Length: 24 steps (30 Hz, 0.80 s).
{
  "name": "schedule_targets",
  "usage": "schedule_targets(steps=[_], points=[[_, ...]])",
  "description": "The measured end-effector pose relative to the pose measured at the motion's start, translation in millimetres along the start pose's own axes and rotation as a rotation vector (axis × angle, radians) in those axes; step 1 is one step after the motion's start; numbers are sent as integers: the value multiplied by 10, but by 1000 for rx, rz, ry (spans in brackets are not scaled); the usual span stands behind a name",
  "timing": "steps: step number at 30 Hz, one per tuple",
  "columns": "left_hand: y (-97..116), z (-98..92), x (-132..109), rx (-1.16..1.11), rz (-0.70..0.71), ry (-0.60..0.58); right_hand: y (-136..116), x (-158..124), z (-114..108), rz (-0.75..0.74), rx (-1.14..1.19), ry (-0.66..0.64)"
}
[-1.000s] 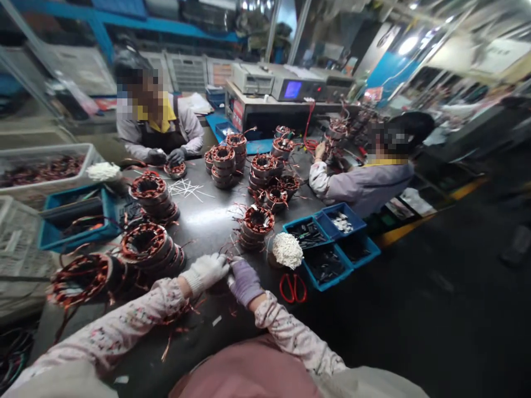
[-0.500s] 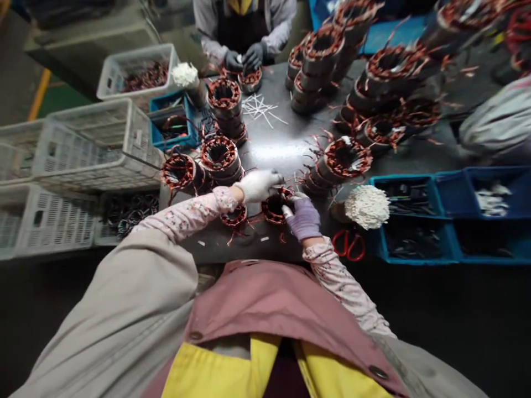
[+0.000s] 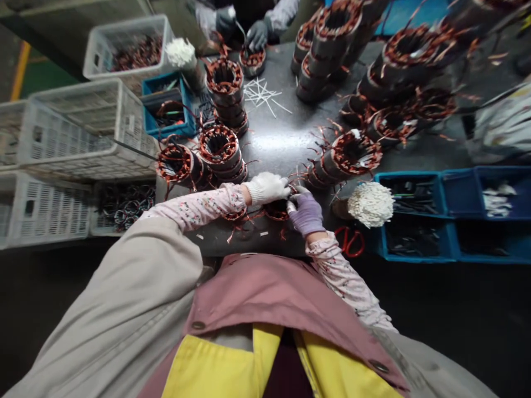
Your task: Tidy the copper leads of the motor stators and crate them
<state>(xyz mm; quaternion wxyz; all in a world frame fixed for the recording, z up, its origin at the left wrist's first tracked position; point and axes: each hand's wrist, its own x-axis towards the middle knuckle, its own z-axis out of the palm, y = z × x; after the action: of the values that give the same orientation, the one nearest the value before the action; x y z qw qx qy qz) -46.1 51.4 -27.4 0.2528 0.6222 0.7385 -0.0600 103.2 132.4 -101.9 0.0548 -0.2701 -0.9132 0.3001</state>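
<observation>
A copper-wound motor stator point(image 3: 277, 211) stands on the bench right before me, partly covered by my hands. My left hand point(image 3: 267, 188), in a white glove, reaches over its far side. Its fingers are closed on copper lead wires there. Gloved in purple, my right hand point(image 3: 306, 212) grips the same stator's right rim, thumb toward the opening and fingertips close to those of the left. The exact wire ends between the fingertips are too small to make out. Left of it sits another stator point(image 3: 234, 214), mostly under my left forearm.
Stacked stators point(image 3: 219, 152) stand at the left, more point(image 3: 348, 157) at the right. Beside the right stack are a bundle of white ties point(image 3: 370, 204), red-handled scissors point(image 3: 350, 241) and blue bins point(image 3: 409, 176). Plastic crates point(image 3: 74, 152) line the left. Opposite, a co-worker's gloved hands point(image 3: 257, 36) handle a stator.
My left hand has shifted slightly right and down, closer to my right hand, over the stator's far rim. The view has tilted a little. The co-worker's hands have moved apart.
</observation>
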Motion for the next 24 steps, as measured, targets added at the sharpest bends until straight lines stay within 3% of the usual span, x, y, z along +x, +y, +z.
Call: schedule_targets(steps=[4,7,9,10,12,13,14,16,19,21,24], points=[[106,-52,69,-39,-114,-143,17,46,61,23,46,-30],[99,-18,69,-291,-95,-144,-35,44,-1,52,62,-28],[39,-37,-48,-639,-37,-86,-139,-60,-130,47,32,-30],[-14,-53,-125,-846,-81,-16,-206,-139,-178,20,9,-15],[-166,-68,-258,-1178,-231,199,-347,-286,-156,-162,-50,7],[-248,-64,-303,-1320,-324,349,-414,-325,-83,-252,-87,-41],[-317,-53,-336,-1452,-368,428,-479,-332,12,-296,-131,-110],[-376,-8,-393,-1610,-399,532,-614,-271,200,-223,-255,-215],[-282,124,-497,-1712,-423,527,-791,-106,321,-24,-361,-312],[-199,222,-577,-1758,-476,527,-828,1,267,28,-343,-335],[-166,319,-702,-1829,-541,651,-716,134,-12,-3,-111,-261]])
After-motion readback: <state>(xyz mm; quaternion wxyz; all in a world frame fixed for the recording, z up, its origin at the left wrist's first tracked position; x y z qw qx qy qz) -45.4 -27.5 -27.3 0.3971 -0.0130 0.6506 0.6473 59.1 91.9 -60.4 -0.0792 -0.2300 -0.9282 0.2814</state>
